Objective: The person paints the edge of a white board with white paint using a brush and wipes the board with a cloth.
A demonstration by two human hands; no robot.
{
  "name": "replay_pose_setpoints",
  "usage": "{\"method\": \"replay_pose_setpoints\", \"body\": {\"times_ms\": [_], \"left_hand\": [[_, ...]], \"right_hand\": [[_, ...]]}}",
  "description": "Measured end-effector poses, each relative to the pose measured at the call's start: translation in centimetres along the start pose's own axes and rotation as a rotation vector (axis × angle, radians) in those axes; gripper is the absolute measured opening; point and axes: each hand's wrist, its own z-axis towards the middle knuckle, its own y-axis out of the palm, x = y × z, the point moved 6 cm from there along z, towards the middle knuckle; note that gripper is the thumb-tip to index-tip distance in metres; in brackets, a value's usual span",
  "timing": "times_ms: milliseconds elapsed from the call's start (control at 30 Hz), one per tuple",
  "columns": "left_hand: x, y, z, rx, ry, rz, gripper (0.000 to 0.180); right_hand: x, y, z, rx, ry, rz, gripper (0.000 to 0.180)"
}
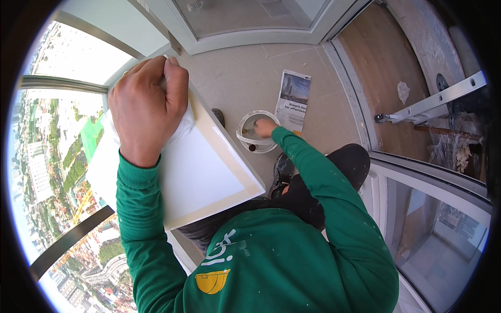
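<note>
My left hand is closed in a fist, high at the left, over the upper end of a white panel bordered with tan tape. Crumpled white material shows beneath the wrist; what the fingers grip is hidden. Low by my feet, my right hand reaches into a round white bucket. Its fingers are curled, and whatever they hold inside the bucket cannot be made out. The bucket's thin handle lies across its near side.
A printed leaflet or flat package lies on the tiled floor beside the bucket. Large windows look out over a city far below at the left. A door track and a metal ladder are at the right. My knee sticks out beside my right arm.
</note>
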Motion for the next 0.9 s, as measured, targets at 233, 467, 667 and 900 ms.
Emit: {"method": "replay_pose_setpoints", "body": {"times_ms": [233, 467, 667, 900], "left_hand": [[0.0, 0.1, 0.1, 0.006, 0.013, -0.010, 0.036], [-0.2, 0.0, 0.0, 0.008, -0.016, -0.034, 0.036], [0.0, 0.0, 0.2, 0.020, -0.020, -0.047, 0.036], [-0.1, -0.1, 0.1, 0.011, -0.014, -0.028, 0.035]], "right_hand": [[0.3, 1.1, 0.2, 0.022, 0.037, 0.060, 0.036], [-0.7, 0.5, -0.3, -0.060, 0.061, -0.028, 0.035], [0.3, 1.4, 0.7, -0.061, 0.095, -0.037, 0.036], [-0.6, 1.5, 0.3, -0.090, 0.070, -0.103, 0.035]]}}
